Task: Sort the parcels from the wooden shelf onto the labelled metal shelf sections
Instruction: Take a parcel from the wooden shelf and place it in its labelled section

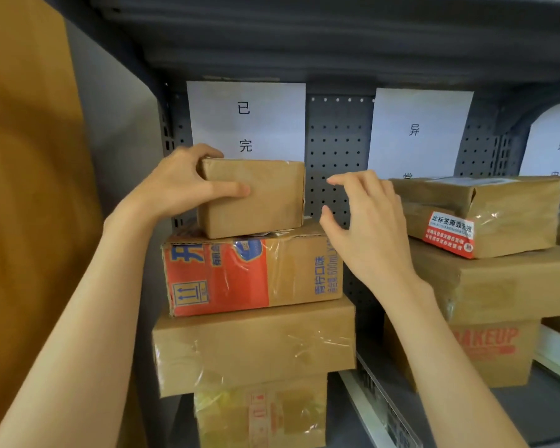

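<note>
Cardboard parcel: a small plain brown box point(253, 197), taped over, sits on top of the left stack, in front of the white label sheet point(246, 119) that marks this section.
Stack below the small box: an orange-printed carton point(249, 273) directly under it, then a wider brown box point(254, 345), then a taped box point(261, 412) at the bottom.
Left hand: the left hand point(181, 185) grips the small box at its left end, thumb across the front face and fingers curled over the top back edge.
Right hand: the right hand point(367, 221) hangs just right of the small box, fingers spread and slightly curled, touching nothing.
Handling: it looks light and stiff, judging by the one-handed grip; the glossy tape may be slippery, so opposite side faces are the safest hold.
Risk: the small box is narrower than the carton under it, so it should sit steady if centred.
Surface: a grey metal shelf point(337, 150) with a perforated back panel rises behind the small box.
Right of the small box: a second label sheet point(421, 130) and another stack, topped by a box with a red sticker point(498, 215).
Left of the small box: a brown wooden panel point(29, 156).
</note>
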Demonstrator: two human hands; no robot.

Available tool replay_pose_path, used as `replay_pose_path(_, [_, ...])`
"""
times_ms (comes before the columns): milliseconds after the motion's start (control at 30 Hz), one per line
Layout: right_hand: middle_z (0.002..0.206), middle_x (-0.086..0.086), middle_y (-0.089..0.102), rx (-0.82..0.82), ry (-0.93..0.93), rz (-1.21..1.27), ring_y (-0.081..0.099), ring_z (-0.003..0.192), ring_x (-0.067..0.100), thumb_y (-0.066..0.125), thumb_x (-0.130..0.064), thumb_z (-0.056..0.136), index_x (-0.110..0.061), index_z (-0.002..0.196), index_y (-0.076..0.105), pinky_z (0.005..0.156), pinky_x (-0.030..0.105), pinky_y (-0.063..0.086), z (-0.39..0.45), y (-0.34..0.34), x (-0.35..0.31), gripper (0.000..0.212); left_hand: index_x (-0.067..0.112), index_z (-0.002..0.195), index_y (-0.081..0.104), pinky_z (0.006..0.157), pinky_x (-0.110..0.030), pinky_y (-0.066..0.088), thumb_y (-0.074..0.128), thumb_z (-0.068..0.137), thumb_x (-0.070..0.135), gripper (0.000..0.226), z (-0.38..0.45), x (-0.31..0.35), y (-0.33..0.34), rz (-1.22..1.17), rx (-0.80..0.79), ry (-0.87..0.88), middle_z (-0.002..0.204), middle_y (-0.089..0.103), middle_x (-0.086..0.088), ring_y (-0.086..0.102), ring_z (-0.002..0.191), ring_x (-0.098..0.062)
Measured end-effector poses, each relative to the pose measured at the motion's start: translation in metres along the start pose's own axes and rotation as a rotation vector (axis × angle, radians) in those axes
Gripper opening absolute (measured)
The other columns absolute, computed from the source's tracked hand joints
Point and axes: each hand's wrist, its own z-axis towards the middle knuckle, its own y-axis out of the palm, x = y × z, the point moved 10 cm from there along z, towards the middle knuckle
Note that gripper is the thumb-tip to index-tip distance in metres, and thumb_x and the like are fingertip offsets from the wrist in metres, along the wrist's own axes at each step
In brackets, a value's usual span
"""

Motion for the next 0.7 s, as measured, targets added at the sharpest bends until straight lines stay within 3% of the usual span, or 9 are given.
replay_pose_path(133, [0.116,0.008,0.056,-0.025,-0.007,-0.015,0.051,0.105,0.028,0.061,-0.021,0.087,-0.013,0.119,0.059,0.088,0.039,0.040,0.002,0.012,-0.006,0.033,0.024,0.127,0.050,0.079,-0.034,0.049,0.057,0.041,0.079,0.102,0.015,-0.013,0.007,0.041,-0.008,-0.023,0.117,0.052,0.002,0.051,0.104,-0.019])
replay_pose_path(267, [0.117,0.008,0.055,-0.063,-0.004,-0.043,0.050,0.107,0.026,0.061,-0.022,0.089,-0.013,0.122,0.059,0.089,0.037,0.039,-0.001,0.020,-0.009,0.034,0.020,0.130,0.046,0.085,-0.042,0.049,0.070,0.064,0.069,0.086,0.032,-0.027,0.015,0.108,-0.015,-0.069,0.126,0.049,-0.008,0.050,0.110,-0.027])
replay_pose_path(367, [0.118,0.008,0.055,-0.086,0.008,-0.060,0.050,0.108,0.027,0.060,-0.022,0.089,-0.013,0.123,0.059,0.090,0.037,0.039,-0.001,0.023,-0.009,0.035,0.018,0.130,0.046,0.083,-0.042,0.049,0.069,0.071,0.064,0.078,0.037,-0.029,0.019,0.161,-0.010,-0.088,0.128,0.047,-0.011,0.050,0.109,-0.029])
replay_pose_path(500, [0.119,0.008,0.054,-0.098,0.019,-0.085,0.049,0.108,0.027,0.059,-0.022,0.089,-0.014,0.124,0.058,0.090,0.037,0.037,0.000,0.020,-0.013,0.035,0.020,0.141,0.034,0.094,-0.047,0.045,0.068,0.075,0.060,0.084,0.030,-0.026,0.020,0.174,-0.003,-0.107,0.139,0.036,-0.014,0.044,0.121,-0.035])
replay_pose_path(600, [0.118,0.008,0.054,-0.085,0.015,-0.085,0.050,0.107,0.028,0.059,-0.022,0.089,-0.013,0.123,0.058,0.090,0.037,0.037,-0.005,0.013,-0.021,0.035,0.023,0.147,0.025,0.101,-0.052,0.038,0.069,0.074,0.059,0.092,0.012,-0.019,0.009,0.162,0.068,-0.087,0.146,0.029,-0.015,0.035,0.131,-0.038])
replay_pose_path(700, [0.117,0.006,0.054,-0.045,0.009,-0.079,0.048,0.107,0.027,0.059,-0.022,0.089,-0.015,0.122,0.058,0.089,0.035,0.035,-0.017,0.000,-0.031,0.033,0.021,0.145,0.029,0.099,-0.051,0.037,0.066,0.081,0.053,0.080,-0.019,-0.002,-0.009,0.160,0.209,-0.014,0.145,0.031,-0.014,0.031,0.133,-0.036])
